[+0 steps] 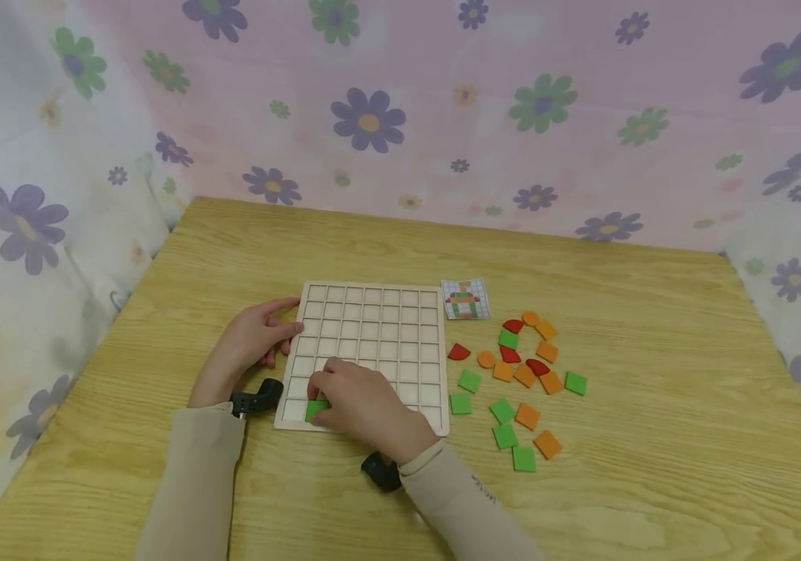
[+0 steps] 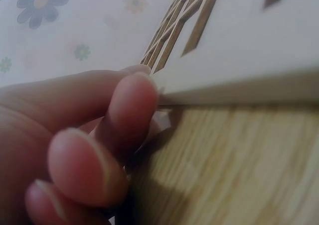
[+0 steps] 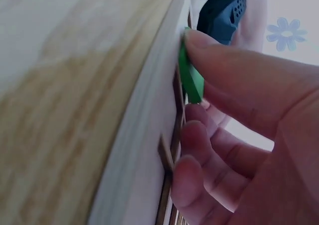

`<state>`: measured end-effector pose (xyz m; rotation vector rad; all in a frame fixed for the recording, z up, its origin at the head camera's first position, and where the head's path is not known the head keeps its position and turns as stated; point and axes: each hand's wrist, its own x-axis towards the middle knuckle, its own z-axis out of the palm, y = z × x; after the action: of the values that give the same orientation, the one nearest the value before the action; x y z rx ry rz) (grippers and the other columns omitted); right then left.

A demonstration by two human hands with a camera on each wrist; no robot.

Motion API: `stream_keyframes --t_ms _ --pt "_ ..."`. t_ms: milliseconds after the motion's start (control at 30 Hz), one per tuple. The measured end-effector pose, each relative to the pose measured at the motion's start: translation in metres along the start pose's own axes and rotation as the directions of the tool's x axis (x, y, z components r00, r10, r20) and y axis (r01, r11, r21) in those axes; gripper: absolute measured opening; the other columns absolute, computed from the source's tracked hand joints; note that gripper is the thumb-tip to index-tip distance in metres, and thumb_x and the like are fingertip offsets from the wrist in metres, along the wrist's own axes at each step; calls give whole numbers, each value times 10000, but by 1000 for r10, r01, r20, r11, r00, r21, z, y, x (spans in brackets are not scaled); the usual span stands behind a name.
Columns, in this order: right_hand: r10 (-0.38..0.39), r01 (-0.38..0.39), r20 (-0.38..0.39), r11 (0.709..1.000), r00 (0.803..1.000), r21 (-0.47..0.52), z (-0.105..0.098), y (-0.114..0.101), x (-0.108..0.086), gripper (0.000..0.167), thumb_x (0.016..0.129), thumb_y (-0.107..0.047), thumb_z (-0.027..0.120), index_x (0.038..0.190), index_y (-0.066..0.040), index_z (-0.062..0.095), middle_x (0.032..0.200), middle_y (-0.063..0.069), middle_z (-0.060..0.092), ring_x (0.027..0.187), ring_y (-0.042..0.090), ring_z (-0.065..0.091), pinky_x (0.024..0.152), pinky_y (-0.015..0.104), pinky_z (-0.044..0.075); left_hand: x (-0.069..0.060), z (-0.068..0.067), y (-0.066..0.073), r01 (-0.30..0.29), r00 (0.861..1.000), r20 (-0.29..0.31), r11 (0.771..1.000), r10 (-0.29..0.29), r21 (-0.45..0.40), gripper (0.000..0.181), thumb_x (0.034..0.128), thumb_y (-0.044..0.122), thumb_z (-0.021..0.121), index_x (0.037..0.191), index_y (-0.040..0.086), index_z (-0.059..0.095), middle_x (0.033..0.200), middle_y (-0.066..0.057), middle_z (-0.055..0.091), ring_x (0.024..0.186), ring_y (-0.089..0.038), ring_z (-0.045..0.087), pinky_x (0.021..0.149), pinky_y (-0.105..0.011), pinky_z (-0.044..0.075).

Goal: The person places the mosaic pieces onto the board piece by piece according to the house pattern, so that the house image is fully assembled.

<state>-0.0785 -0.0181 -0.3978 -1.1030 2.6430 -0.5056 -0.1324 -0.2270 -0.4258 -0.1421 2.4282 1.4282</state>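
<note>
A wooden grid board (image 1: 371, 333) with square compartments lies on the table. My left hand (image 1: 253, 340) is at its left side, the thumb and index fingertips touching the edge; in the left wrist view, the other fingers (image 2: 82, 168) are bent below the board (image 2: 239, 85). Over the board's front-left part, my right hand (image 1: 365, 405) pinches a green square tile (image 1: 315, 410) at the front row, second compartment from the left. The right wrist view shows this green tile (image 3: 191, 76) tilted against the grid under the thumb; the index fingertip is hidden.
A small pattern card (image 1: 465, 299) lies by the board's back-right corner. Loose tiles are scattered right of the board: green squares (image 1: 524, 459), orange squares (image 1: 548, 444), orange circles (image 1: 486, 359) and red quarter-circle pieces (image 1: 459, 352). A flowered curtain (image 1: 442, 117) hangs behind the table.
</note>
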Motion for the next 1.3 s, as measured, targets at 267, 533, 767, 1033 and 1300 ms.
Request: stream_keyframes --t_ms 267,533,767,1033,1300 --pt "-19 18 63 999 998 29 -3 4 0 251 748 -315 718 964 -234 620 865 -96 450 662 20 439 539 164 376 1 0 0 2 1000 -1 1000 -2 -4 553 821 392 624 1326 292 423 654 -125 589 390 -146 437 413 -329 449" --pt "-29 26 99 999 995 38 -9 8 -1 255 739 -313 727 963 -243 627 889 -81 459 678 31 446 582 167 386 2 -1 1 -28 1000 -7 1000 28 11 554 823 391 621 1329 284 420 655 -120 591 388 -153 436 411 -338 446" --pt "-24 3 113 983 993 185 -16 19 -4 257 793 -269 669 1039 -217 615 869 -110 509 713 12 473 627 169 400 1 0 -1 -21 1000 -11 1000 21 23 551 828 387 617 1331 283 419 653 -121 592 386 -161 439 408 -349 448" --pt "27 -41 60 969 998 242 -18 46 -27 202 832 -284 633 1018 -204 621 764 -145 515 693 22 476 637 187 401 1 0 -2 5 1000 -4 1000 -5 21 578 826 389 619 1347 270 399 661 -116 593 394 -149 439 417 -335 450" --pt "108 -122 63 946 992 299 -37 62 -49 247 854 -321 601 1065 -193 606 804 -131 541 717 53 502 646 228 427 0 0 -2 4 1000 14 1000 -4 -14 566 823 395 620 1337 306 399 684 -140 593 398 -157 454 425 -356 464"
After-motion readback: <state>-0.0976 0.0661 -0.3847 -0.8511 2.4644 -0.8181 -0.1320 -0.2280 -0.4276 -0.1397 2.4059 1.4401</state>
